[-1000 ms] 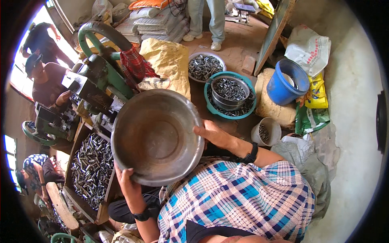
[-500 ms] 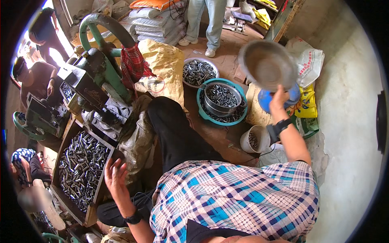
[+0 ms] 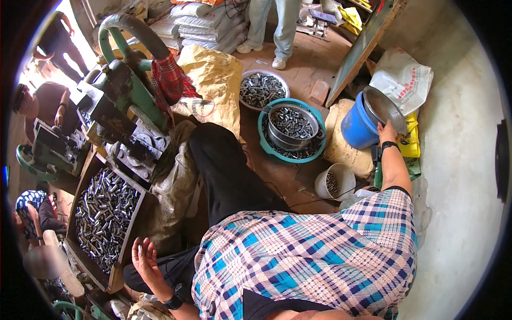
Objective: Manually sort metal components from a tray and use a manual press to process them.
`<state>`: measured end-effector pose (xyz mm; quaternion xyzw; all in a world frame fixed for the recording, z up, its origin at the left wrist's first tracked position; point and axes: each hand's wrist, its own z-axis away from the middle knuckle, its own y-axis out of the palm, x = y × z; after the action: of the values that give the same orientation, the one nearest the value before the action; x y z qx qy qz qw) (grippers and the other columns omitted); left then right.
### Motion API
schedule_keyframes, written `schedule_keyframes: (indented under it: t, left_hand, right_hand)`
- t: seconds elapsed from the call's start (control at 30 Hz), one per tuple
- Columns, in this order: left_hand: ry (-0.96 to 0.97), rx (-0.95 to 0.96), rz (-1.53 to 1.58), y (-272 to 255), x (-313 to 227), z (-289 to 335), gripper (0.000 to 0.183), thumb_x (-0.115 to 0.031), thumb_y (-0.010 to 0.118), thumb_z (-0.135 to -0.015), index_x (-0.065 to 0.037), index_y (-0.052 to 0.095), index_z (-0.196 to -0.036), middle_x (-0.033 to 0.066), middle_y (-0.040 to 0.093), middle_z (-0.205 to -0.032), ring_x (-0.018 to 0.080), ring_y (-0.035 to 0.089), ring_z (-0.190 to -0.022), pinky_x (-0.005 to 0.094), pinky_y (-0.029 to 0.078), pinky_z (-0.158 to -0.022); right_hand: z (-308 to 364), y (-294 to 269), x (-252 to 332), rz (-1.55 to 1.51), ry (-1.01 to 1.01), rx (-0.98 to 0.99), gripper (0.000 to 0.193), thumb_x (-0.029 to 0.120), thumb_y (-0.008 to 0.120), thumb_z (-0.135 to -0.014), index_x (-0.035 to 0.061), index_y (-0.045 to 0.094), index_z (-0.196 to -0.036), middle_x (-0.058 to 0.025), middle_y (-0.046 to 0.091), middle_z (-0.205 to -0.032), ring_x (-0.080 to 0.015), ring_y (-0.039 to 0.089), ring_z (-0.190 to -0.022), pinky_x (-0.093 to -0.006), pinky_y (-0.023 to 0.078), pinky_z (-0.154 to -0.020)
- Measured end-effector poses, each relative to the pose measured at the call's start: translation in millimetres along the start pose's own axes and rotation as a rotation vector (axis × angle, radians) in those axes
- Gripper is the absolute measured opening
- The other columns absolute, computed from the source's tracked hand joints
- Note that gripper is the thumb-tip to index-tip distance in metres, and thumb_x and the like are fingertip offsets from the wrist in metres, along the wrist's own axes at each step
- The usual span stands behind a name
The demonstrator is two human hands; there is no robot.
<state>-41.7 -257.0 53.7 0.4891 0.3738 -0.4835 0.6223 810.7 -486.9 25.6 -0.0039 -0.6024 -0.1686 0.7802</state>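
At the right, my right hand (image 3: 390,131) grips the rim of a round grey metal bowl (image 3: 382,105). The bowl is tilted against the mouth of a blue bucket (image 3: 354,128); whether it reaches inside I cannot tell. My left hand (image 3: 145,260) is raised over my dark trouser leg, fingers loosely curled and apart, holding nothing. Nearest to it is a wooden tray (image 3: 126,246) heaped with short metal pins (image 3: 104,216). Before me, a steel basin (image 3: 292,143) of similar pins stands inside a teal basin (image 3: 266,145) that also holds pins.
A green hand-wheel press (image 3: 140,90) with a red checked cloth stands left. A white basin (image 3: 286,85) and a white tub (image 3: 346,178) hold more pieces. Beyond are a tan sack (image 3: 213,80) and a standing person's legs (image 3: 285,32). Other people sit at far left. A wall borders the right.
My right hand has swung the bowl right and down, from the air to the blue bucket, and the bowl has tipped onto its side. My left hand has lowered slightly toward me.
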Motion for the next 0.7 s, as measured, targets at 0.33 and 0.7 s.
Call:
schedule_keyframes:
  t: [0.33, 0.7]
  left_hand:
    - [0.009, -0.155, 0.007, -11, -22, 8, 0.035, -0.017, 0.055, -0.09, -0.004, 0.049, -0.122, 0.0125, 0.062, -0.107, 0.0159, 0.064, -0.087, 0.0253, 0.051, -0.073]
    - [0.018, -0.265, 0.011, -41, -19, 39, 0.026, -0.018, 0.056, -0.09, -0.005, 0.054, -0.113, 0.0087, 0.066, -0.098, 0.0135, 0.066, -0.081, 0.0223, 0.051, -0.069]
  right_hand:
    - [-11, -20, -19, 0.513, -0.096, 0.127, 0.052, 0.046, 0.051, -0.089, -0.0049, 0.055, -0.095, -0.0138, 0.064, -0.08, -0.0188, 0.057, -0.06, -0.0283, 0.045, -0.054]
    - [-66, -5, -21, 0.891, -0.081, 0.235, 0.027, 0.026, 0.042, -0.082, 0.0038, 0.056, -0.075, -0.0043, 0.052, -0.068, -0.0188, 0.045, -0.054, -0.0307, 0.037, -0.05]
